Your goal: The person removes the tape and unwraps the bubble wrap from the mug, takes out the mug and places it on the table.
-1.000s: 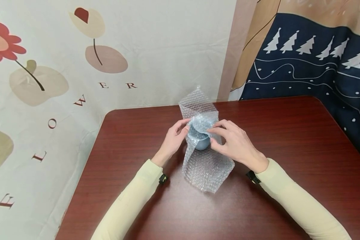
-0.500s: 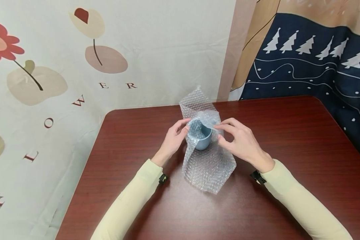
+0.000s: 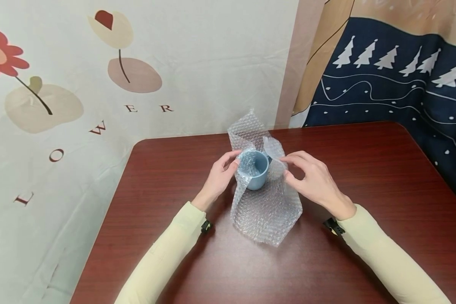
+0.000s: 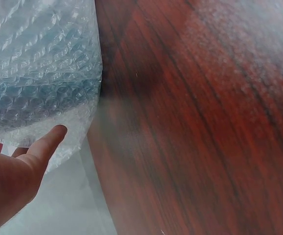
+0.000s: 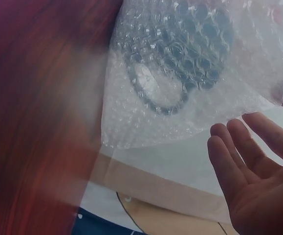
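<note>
A light blue mug (image 3: 257, 183) stands upright on a sheet of bubble wrap (image 3: 266, 215), its mouth uncovered and part of the wrap folded over its left side. Through the bubbles, the right wrist view shows its looped handle (image 5: 166, 108). My left hand (image 3: 218, 179) holds the wrap against the mug's left side, the thumb (image 4: 51, 139) lying along the wrap in the left wrist view. On the other side my right hand (image 3: 313, 181) pinches the edge of a raised flap (image 3: 274, 148), beside the mug's rim.
The sheet lies on a dark red wooden table (image 3: 167, 169), one end reaching the back edge. Behind stand a pale printed cloth (image 3: 213, 63) and a navy cloth with white trees (image 3: 387, 93). Each wrist carries a small black device.
My right hand has moved right and drawn the flap off the mug's mouth, so the inside now shows. The left hand has stayed in place.
</note>
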Demonstrator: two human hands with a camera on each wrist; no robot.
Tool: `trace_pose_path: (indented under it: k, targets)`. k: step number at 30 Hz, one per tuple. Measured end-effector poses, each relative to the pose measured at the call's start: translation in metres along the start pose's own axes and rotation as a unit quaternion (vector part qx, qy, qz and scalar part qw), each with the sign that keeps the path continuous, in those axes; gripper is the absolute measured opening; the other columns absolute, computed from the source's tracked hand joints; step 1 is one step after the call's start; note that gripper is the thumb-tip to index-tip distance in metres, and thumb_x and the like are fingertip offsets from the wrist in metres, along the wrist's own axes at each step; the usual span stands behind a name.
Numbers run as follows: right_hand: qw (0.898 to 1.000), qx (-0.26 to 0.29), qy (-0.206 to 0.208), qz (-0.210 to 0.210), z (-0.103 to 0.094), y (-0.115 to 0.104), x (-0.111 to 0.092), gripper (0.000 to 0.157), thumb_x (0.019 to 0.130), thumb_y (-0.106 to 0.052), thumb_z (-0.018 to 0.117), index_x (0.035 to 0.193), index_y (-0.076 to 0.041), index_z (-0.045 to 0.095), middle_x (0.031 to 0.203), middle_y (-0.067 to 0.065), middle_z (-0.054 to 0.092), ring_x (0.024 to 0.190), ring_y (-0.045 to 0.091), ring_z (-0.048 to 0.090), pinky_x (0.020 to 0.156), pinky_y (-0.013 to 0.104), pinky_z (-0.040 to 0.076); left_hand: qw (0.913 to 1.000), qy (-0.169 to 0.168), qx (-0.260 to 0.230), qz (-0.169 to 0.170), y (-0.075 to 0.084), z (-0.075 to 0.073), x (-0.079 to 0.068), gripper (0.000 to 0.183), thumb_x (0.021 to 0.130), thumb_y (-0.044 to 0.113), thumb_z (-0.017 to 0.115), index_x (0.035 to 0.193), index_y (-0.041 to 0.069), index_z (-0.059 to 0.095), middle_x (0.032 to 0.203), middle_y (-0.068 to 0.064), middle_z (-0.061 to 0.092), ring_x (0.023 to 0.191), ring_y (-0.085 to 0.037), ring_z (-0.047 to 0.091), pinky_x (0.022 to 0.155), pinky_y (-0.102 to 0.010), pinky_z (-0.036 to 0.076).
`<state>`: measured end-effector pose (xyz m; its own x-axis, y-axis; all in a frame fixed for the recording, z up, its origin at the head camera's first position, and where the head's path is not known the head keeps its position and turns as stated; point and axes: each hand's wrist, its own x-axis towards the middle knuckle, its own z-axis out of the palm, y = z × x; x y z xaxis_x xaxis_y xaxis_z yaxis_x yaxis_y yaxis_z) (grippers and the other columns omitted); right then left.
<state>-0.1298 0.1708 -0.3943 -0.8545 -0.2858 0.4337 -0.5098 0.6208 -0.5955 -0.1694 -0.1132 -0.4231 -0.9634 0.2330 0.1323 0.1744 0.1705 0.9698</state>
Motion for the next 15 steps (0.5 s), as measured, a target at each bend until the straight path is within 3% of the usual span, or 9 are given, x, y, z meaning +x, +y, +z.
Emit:
trace_pose_path:
  k: [15]
  targets:
    - [0.999, 0.002, -0.014, 0.032, -0.013, 0.012, -0.009, 0.038, 0.089, -0.007, 0.069, 0.127, -0.011, 0.071, 0.119, 0.003, 0.069, 0.103, 0.022, 0.067, 0.087, 0.049, 0.056, 1.0000, 0.002, 0.003, -0.001, 0.002, 0.000, -0.001, 0.036, 0.108, 0.009, 0.054, 0.143, 0.001, 0.058, 0.146, -0.015, 0.058, 0.137, -0.026, 0.053, 0.112, -0.043, 0.043]
